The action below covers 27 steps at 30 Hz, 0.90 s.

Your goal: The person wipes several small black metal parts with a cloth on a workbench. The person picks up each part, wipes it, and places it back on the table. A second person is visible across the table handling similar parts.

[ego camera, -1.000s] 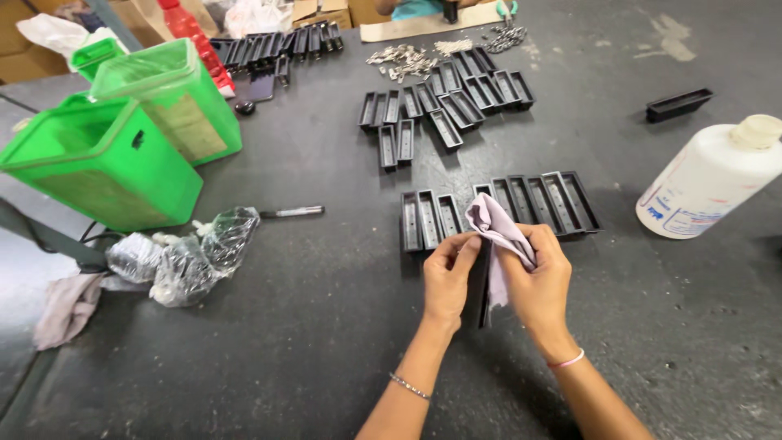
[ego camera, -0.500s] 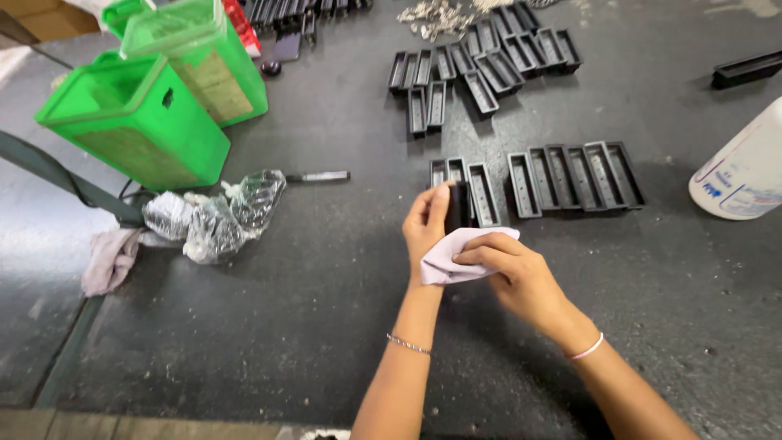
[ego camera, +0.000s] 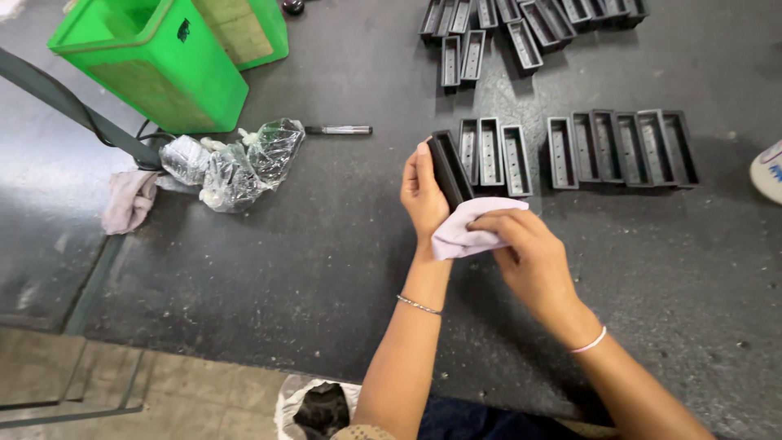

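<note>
On the dark counter (ego camera: 309,244), the left hand (ego camera: 423,195) clasped a black tray (ego camera: 450,169) tilted upright, exposing its side to the pale cloth (ego camera: 468,232) the right hand (ego camera: 529,253) pinched against it, near laid-out trays (ego camera: 623,148).

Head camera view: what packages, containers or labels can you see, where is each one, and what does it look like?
Green plastic bin: top left, boxy, small dark sticker on its side.
Clear crumpled plastic bags: below the bin.
White plastic bottle: right edge, mostly cut off, blue-printed label.
No signs or screens.
</note>
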Each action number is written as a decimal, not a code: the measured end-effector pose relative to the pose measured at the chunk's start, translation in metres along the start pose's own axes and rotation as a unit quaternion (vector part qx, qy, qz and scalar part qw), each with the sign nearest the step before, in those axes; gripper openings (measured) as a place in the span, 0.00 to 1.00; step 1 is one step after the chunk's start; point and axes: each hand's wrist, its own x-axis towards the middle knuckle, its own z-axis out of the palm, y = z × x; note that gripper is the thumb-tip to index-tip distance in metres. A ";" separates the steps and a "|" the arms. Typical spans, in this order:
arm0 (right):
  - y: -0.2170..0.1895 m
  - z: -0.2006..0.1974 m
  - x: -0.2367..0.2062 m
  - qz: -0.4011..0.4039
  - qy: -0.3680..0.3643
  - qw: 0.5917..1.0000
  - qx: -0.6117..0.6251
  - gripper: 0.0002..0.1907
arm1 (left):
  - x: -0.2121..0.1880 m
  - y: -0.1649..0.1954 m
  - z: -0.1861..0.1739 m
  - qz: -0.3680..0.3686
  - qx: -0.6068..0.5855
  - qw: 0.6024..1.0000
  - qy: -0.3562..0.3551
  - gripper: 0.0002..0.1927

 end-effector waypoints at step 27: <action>0.058 -0.012 -0.003 0.321 0.052 0.834 0.445 0.10 | 0.010 0.013 -0.009 -0.079 -0.008 0.993 0.084 0.13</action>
